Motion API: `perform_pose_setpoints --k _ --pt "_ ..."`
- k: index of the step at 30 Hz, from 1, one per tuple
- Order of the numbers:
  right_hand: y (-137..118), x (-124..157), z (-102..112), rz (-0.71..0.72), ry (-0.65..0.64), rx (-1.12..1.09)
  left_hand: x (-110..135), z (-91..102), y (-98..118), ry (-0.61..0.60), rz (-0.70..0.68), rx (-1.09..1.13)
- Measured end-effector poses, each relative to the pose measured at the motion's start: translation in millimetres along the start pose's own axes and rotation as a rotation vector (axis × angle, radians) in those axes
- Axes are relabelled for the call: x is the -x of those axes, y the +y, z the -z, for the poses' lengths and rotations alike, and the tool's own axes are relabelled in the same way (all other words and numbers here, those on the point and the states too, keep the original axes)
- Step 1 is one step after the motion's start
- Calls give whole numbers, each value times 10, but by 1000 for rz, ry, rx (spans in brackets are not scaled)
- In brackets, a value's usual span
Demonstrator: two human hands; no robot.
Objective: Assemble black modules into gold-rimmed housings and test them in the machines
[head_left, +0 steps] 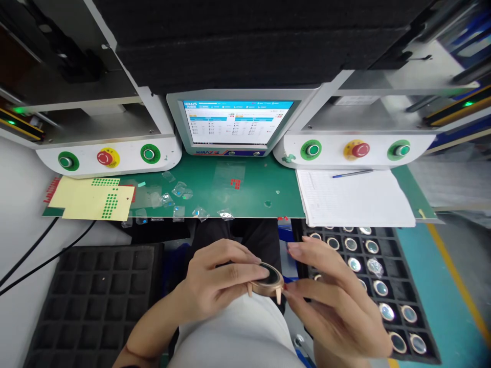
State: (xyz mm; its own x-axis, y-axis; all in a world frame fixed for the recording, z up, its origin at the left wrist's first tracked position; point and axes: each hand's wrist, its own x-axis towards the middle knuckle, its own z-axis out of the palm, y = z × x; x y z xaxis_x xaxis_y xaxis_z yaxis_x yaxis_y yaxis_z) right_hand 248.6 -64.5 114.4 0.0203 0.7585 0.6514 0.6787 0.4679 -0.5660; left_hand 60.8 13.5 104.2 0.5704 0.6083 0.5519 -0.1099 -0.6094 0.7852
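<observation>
My left hand (pixel 215 283) is closed on a round rose-gold watch case (pixel 268 282) with a dark face, held over my lap. My right hand (pixel 330 296) touches the case's right edge with its thumb and forefinger; its other fingers are spread. Just right of the hands lies a black foam tray (pixel 387 243) holding several round watch cases. On the left lies a second black foam tray (pixel 95 296) whose cells show nothing in them.
A green bench (pixel 249 191) carries scraps of clear film, yellow sticker sheets (pixel 92 197), and white paper (pixel 356 199) with a blue pen. Behind stand a lit monitor (pixel 233 122) and two white machine fronts with green and red buttons. Black cables run at the left.
</observation>
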Motion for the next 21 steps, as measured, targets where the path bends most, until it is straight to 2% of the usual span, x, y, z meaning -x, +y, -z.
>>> perform_pose_setpoints --k 3,8,10,12,14,17,19,21 --pt "8 69 -2 -75 38 -17 -10 4 3 0 -1 12" --pt "-45 93 20 -42 30 43 3 -29 16 3 8 19" --pt "-76 121 19 -25 29 71 19 -49 12 37 14 5" --pt "-59 196 -15 -31 63 26 38 -48 -13 128 54 -48" --pt "49 319 -97 -213 144 -134 55 -19 -61 294 146 -107" --pt "413 553 -304 -681 297 -349 72 48 -153 540 302 -97" --pt "726 716 -463 -865 348 -378 83 72 -200 578 374 -44" --pt "1006 867 -601 -1016 374 -406 101 65 -222 505 429 -1"
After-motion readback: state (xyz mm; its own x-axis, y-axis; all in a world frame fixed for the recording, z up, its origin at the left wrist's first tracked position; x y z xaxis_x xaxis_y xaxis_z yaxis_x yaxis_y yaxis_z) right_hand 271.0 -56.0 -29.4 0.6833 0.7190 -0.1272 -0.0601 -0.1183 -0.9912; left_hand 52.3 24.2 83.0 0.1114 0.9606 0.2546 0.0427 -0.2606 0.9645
